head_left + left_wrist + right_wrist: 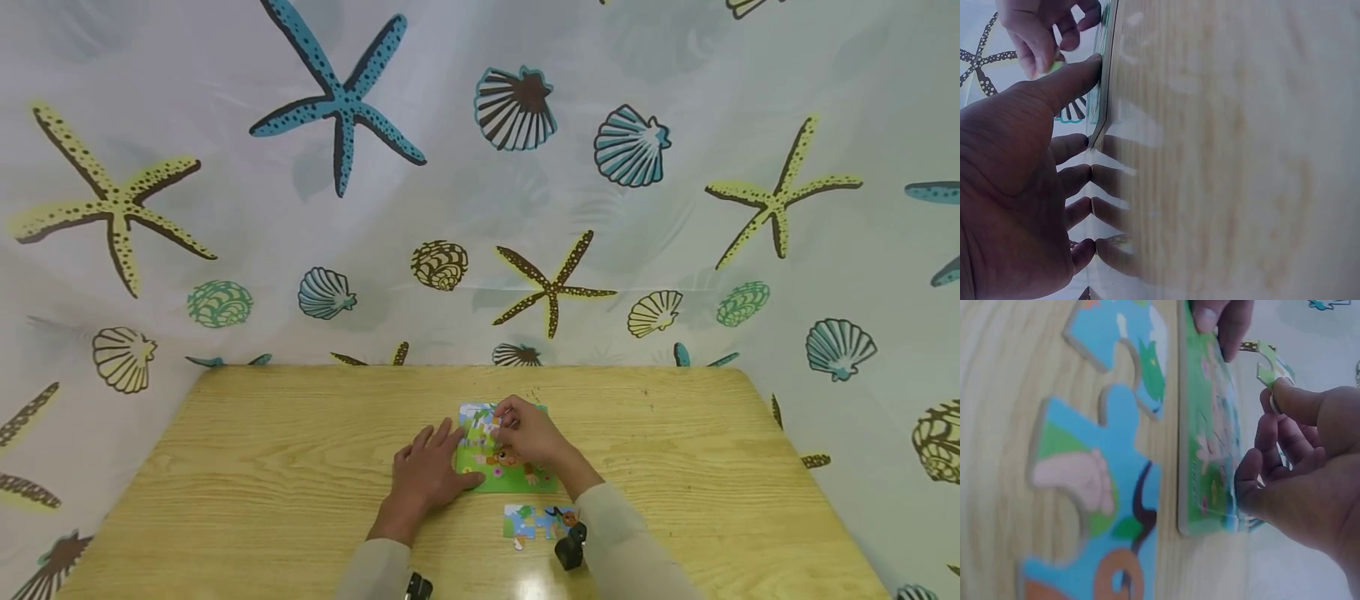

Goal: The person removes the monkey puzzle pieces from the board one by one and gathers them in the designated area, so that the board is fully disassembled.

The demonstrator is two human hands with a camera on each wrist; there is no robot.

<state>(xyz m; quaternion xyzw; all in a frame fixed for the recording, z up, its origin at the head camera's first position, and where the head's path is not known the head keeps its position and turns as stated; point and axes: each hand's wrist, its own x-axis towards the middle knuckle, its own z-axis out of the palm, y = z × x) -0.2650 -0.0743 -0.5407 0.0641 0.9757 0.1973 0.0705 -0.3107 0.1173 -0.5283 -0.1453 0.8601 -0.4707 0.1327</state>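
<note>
A picture puzzle board (486, 485) with a green border lies flat on the table in the head view. My left hand (429, 471) rests along its left side, fingers spread on the tabletop and thumb on the board's near left edge. Over the board, my right hand (528, 433) pinches a puzzle piece (1266, 374) between thumb and fingers, raised off the board in the right wrist view. Its green edge peeks out past the fingertips. Loose puzzle pieces (1129, 440) in blue and green lie on the table on the near side of the board.
The wooden table (285, 450) reaches back to a pale cloth (450, 192) printed with starfish and shells, which also hangs at both sides. A black wrist camera (572, 546) on the right sleeve partly covers the loose pieces.
</note>
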